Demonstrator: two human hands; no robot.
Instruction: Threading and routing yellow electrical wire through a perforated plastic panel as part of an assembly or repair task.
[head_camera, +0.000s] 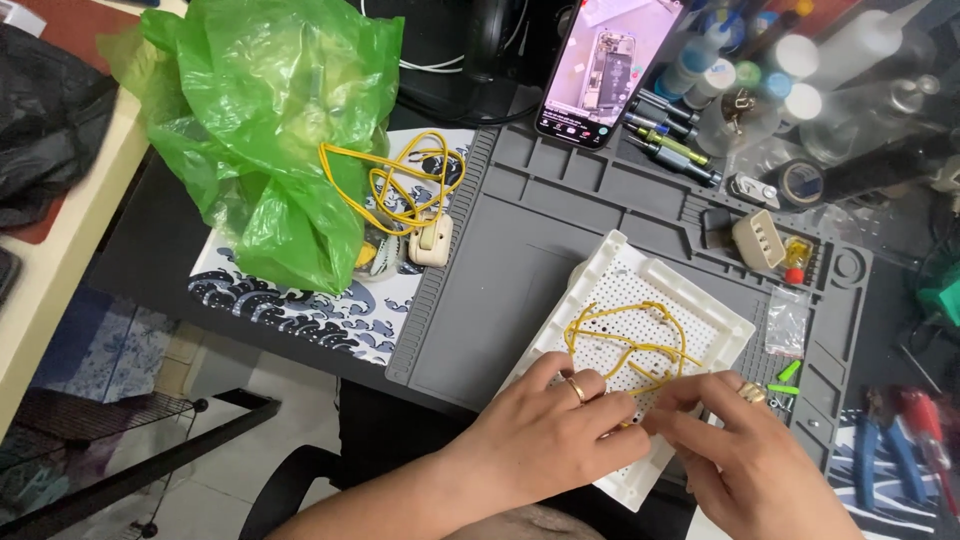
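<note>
Two bare hands meet low in the frame, right of centre, over a white perforated board (690, 300) that lies tilted on a grey work mat (530, 260). The left hand (545, 435), with a ring on one finger, rests on the board's lower edge, its fingers curled and pinched around a strand of yellow wire (625, 345). The right hand (740, 450), also ringed, comes in from the lower right with its fingertips closed on the same wire, just beside the left fingertips. The wire loops loosely across the middle of the board above both hands, and how firmly either pinch holds it cannot be told.

At upper centre a second coil of yellow wire (400, 185) lies on a wave-patterned mat (300, 310), touching a cream-coloured plug adapter (432, 242). A crumpled green plastic bag (260, 120) fills the upper left. A phone (600, 65) with its screen lit leans at the top of the frame, right of centre, with screwdrivers (670, 135) and bottles just to its right. Another cream adapter (758, 240) sits in a recess of the grey mat at right, near a small clear bag (788, 322). Pliers with blue and red handles (895, 440) lie at the far lower right
</note>
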